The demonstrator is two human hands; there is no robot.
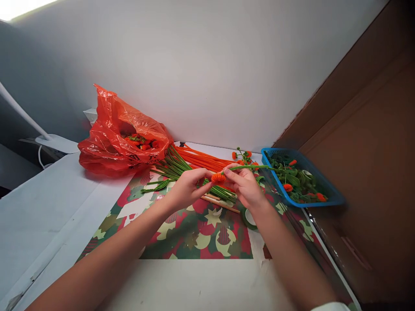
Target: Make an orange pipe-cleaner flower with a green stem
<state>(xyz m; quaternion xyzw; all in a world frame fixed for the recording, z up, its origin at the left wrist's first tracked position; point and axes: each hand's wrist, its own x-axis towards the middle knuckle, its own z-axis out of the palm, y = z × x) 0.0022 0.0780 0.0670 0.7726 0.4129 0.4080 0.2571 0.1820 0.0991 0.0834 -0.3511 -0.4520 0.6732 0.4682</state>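
Note:
Between my hands is a small orange pipe-cleaner flower (pixel 218 178), held above the middle of the patterned mat. The fingers of my left hand (pixel 192 186) are closed on its left side. My right hand (pixel 245 186) pinches a fuzzy green stem (pixel 249 166) by the flower's right side, and the stem's free end points right toward the blue basket. Under and behind my hands lie bundles of green pipe cleaners (pixel 181 166) and orange pipe cleaners (pixel 204 159). A roll of green tape (pixel 249 218) sits below my right wrist, partly hidden by it.
An open red plastic bag (pixel 126 134) with orange flowers inside stands at the back left. At right, a blue basket (pixel 293 202) holds green leaves and orange flowers. Finished-looking flower sprigs (pixel 241 155) lie near it. A cardboard wall (pixel 363 151) rises on the right.

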